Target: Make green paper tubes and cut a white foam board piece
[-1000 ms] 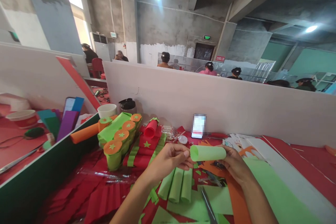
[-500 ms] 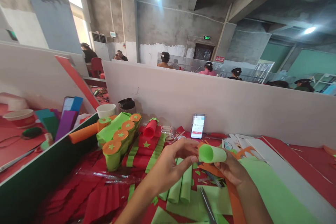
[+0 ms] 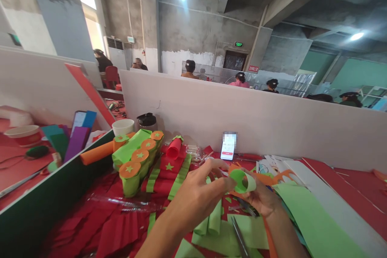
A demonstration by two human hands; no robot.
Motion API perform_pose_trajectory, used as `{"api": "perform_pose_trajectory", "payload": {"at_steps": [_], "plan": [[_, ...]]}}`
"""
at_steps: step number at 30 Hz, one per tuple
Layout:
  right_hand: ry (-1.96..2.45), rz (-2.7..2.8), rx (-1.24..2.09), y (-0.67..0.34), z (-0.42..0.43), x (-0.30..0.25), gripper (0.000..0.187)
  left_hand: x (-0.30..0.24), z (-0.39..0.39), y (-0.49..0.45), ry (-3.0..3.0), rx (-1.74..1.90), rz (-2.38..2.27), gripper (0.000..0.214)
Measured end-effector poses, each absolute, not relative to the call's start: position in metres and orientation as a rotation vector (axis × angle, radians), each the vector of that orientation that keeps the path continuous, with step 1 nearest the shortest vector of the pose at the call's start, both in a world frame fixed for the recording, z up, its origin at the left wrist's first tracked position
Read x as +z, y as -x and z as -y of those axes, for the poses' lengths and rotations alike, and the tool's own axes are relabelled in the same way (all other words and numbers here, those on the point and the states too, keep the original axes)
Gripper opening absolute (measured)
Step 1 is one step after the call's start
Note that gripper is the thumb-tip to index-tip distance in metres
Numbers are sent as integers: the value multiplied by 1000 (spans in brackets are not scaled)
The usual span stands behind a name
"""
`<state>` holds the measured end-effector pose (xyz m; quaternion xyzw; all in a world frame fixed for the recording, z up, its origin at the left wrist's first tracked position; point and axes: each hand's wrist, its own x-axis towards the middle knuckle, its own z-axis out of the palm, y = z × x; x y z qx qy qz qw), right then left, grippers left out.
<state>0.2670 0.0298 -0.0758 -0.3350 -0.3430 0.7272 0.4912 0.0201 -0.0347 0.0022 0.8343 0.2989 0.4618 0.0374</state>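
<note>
Pale-green paper tube (image 3: 250, 184) up in front, at centre, open end facing viewer. Right hand (image 3: 263, 199) at its 4 o'clock, fingers clamped on it. Left hand (image 3: 207, 187) at 9, thumb and fingers apart by the open end; contact: can't tell. Green rolls (image 3: 215, 218) at 7, metal tool (image 3: 238, 234) 6, green sheet (image 3: 317, 219) 4, phone (image 3: 228, 147) 11.
</note>
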Motion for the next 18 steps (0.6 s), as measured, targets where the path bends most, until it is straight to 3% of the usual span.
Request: {"api": "perform_pose_trajectory", "payload": {"at_steps": [8, 18], "plan": [[784, 768, 1799, -264, -33, -94, 34, 4, 36, -21, -2485, 1415, -966, 20], [859, 941, 1683, -250, -29, -95, 31, 2, 41, -30, -2522, 1349, -856, 35]]}}
